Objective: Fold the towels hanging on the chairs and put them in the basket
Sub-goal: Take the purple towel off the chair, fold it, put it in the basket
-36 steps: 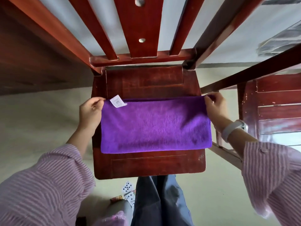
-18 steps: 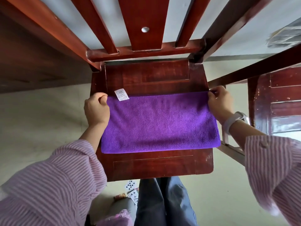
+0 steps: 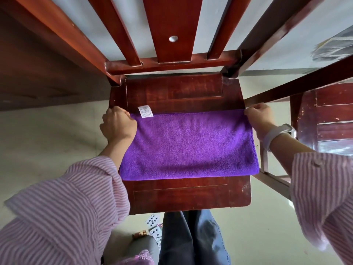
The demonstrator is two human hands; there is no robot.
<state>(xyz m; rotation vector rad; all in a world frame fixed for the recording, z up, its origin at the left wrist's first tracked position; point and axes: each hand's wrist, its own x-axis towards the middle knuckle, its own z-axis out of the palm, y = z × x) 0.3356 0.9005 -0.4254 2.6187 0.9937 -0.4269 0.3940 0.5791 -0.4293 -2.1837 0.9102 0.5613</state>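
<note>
As seen from the head view, looking down past both arms:

Chair (image 3: 183,196): dark red wood, seat panel scuffed and worn at the near right corner; back slats rising at the top of the view.
Second chair (image 3: 324,119): same red wood, at the right edge, just beside the first; paint chipped along the seat boards.
Towel (image 3: 187,144): purple, folded double, lying flat across the middle of the seat; fold line toward the near side, open hemmed edges toward the chair back; stitched side edge showing at the right.
Sleeves (image 3: 63,213): pink and white striped, on both arms.
Trousers (image 3: 193,240): blue denim, below the front edge of the seat.
Left hand (image 3: 118,125): fingers curled, gripping the far left corner of the towel, knuckles up.
Right hand (image 3: 258,116): fingers curled, pinching the far right corner of the towel at the seat's edge.
Wristband (image 3: 277,133): pale, on the right wrist.
Label (image 3: 145,111): white, printed, at the far left corner of the towel, lying on the wood just beside the left hand.
Playing cards (image 3: 152,220): on the floor under the seat's front edge, faces up, clubs showing.
Basket: not in view.
</note>
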